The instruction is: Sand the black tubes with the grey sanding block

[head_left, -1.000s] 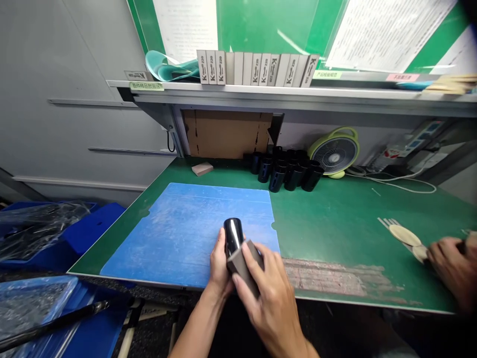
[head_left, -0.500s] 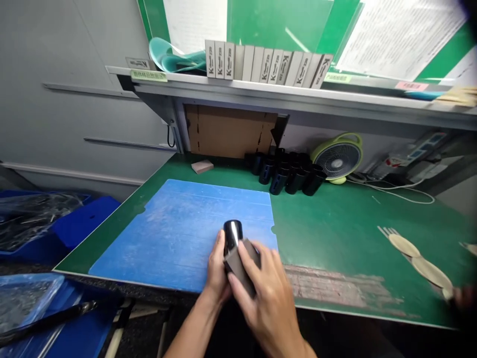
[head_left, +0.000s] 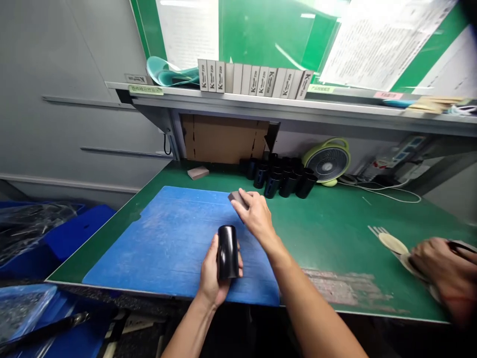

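A glossy black cylinder (head_left: 228,252) is in my left hand (head_left: 212,273), whose fingers wrap round it from behind over the near part of the blue board (head_left: 149,248). My right hand (head_left: 257,211) is closed on a grey-brown sanding block (head_left: 238,199). The block is above the far right part of the blue board, apart from the cylinder. Most of its near side is covered by my fingers.
Several black cylinders (head_left: 274,184) stand at the back beside a green fan (head_left: 328,161). A pinkish block (head_left: 198,172) lies behind the blue board. Boxes (head_left: 253,79) line the shelf. Another person's hand (head_left: 443,263) is at right near pale oval pieces (head_left: 393,243). Blue bins (head_left: 80,223) stand left.
My right hand has moved forward with the sanding block, away from the cylinder, which now shows along its length. Another person's hand has come further into view at right.
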{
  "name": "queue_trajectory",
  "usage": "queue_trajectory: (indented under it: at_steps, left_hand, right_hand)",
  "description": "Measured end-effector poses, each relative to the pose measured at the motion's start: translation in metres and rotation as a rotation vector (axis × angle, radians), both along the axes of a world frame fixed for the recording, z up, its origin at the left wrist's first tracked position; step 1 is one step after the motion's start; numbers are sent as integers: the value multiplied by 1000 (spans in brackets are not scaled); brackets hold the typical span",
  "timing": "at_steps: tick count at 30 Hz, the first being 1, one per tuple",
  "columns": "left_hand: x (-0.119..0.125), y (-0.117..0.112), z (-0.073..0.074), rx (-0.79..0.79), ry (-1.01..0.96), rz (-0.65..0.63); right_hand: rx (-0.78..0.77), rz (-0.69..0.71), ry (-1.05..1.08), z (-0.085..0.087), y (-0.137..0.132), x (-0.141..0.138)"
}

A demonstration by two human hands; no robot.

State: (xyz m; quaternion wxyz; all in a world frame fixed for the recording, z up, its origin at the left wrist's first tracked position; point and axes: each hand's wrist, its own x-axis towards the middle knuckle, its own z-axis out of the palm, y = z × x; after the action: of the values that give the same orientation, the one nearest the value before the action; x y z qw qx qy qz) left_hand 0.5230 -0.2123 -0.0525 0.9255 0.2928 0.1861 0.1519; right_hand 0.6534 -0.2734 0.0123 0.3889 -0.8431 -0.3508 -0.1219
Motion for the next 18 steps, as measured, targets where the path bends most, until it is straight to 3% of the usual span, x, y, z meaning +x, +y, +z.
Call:
queue_trajectory:
  at_steps: [2, 5, 8, 12, 14, 18]
  left_hand:
    - [-2, 0, 3, 4, -34, -42]
    - [-3, 0, 5, 12, -31, -65]
    - [-1, 0, 1, 20, 21, -31]
    - [3, -1, -1, -36, 98, 162]
    - [4, -3, 1, -79, 130, 189]
    - [5, -7, 1, -7, 108, 202]
  right_hand:
    - [25, 25, 33, 4, 0, 27]
    - [58, 36, 63, 1, -8, 31]
    - [47, 78, 62, -5, -13, 1]
    - [-22, 107, 20, -10, -29, -64]
    - [-67, 97, -48, -13, -42, -92]
    - [-115, -17, -155, -17, -46, -104]
